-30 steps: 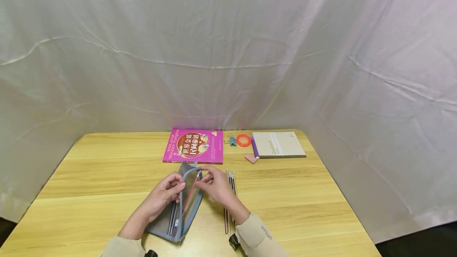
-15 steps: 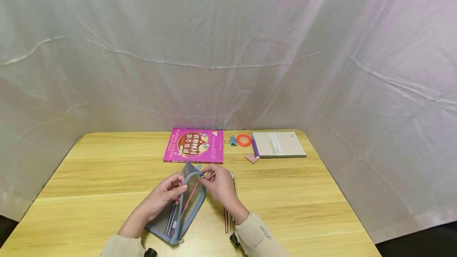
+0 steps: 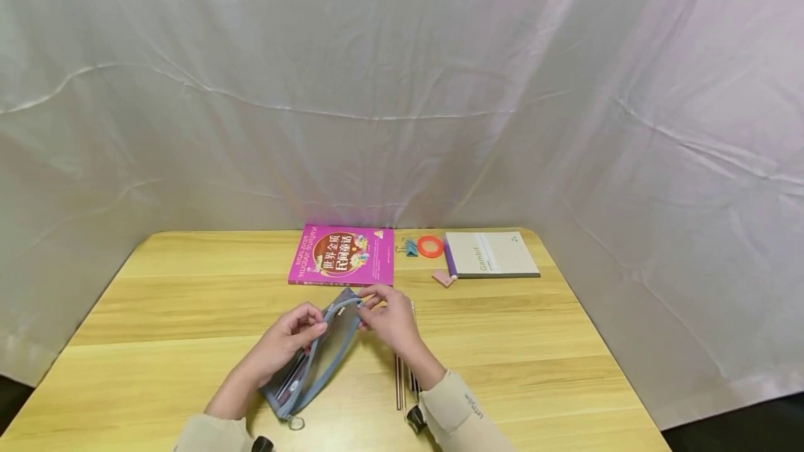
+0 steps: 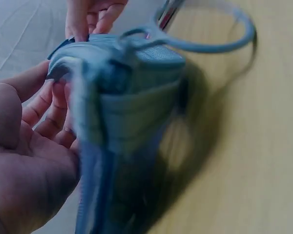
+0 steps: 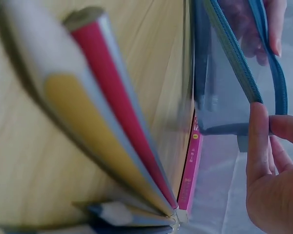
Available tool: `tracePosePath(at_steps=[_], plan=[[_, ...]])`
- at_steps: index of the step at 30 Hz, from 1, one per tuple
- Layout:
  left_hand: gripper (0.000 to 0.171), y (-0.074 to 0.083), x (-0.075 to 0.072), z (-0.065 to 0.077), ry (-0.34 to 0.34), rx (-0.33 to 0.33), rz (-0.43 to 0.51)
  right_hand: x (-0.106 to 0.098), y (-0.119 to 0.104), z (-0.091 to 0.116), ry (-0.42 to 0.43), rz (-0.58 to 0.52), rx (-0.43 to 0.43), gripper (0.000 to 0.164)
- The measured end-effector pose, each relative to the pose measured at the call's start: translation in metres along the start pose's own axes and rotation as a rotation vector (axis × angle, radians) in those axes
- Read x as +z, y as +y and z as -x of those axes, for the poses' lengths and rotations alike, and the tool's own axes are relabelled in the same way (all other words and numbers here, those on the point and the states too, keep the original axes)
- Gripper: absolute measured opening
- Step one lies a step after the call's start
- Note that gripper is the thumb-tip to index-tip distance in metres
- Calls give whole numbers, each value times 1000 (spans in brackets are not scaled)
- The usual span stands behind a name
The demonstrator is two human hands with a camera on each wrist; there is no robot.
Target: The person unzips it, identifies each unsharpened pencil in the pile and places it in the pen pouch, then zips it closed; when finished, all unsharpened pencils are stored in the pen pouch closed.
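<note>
A grey-blue mesh pencil case (image 3: 323, 379) is tilted up off the table with its zip mouth spread wide. My left hand (image 3: 285, 340) pinches the near side of the mouth between thumb and fingers. At the far corner, my right hand (image 3: 391, 319) pinches the zip edge; the right wrist view shows thumb and forefinger on the blue zip tape (image 5: 278, 92). Slim items show dimly inside the case. A ring (image 4: 215, 46) hangs from its near end. Several pencils (image 3: 398, 382) lie under my right wrist, among them a yellow one (image 5: 102, 131) and a red one (image 5: 117, 87).
Behind the case lies a pink book (image 3: 377, 264). To its right are a blue binder clip (image 3: 410, 247), an orange tape roll (image 3: 419, 247), a pink eraser (image 3: 442, 278), a purple pen (image 3: 449, 260) and a notebook (image 3: 502, 257). A pale cloth (image 3: 377, 89) hangs behind the table.
The red pencil at the mouth has slipped down into the case, and my right hand has gone from it to the zip edge. The case has tipped, its far corner moving right.
</note>
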State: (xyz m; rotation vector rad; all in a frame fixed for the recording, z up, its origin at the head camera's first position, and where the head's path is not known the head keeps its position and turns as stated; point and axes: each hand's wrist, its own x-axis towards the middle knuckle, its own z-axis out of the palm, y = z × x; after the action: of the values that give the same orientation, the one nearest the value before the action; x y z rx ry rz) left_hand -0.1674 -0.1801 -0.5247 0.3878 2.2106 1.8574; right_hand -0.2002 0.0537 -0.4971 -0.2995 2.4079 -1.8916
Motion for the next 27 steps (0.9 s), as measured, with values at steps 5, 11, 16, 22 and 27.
tracePosePath(at_steps=[5,11,16,22,27], plan=[[23,0,5,4,-24,-2,-34,-3,-1,0,-35,-1,20,25],[21,2,7,5,7,-16,-89,-17,-2,-6,-177,-42,50,29],[21,1,3,5,38,-36,-76,-35,-4,-11,-211,-66,86,32],[22,1,1,6,10,-24,-65,-53,-4,-14,-175,-65,90,33],[23,0,1,7,-1,-32,-52,-67,5,-11,-93,-32,115,33]])
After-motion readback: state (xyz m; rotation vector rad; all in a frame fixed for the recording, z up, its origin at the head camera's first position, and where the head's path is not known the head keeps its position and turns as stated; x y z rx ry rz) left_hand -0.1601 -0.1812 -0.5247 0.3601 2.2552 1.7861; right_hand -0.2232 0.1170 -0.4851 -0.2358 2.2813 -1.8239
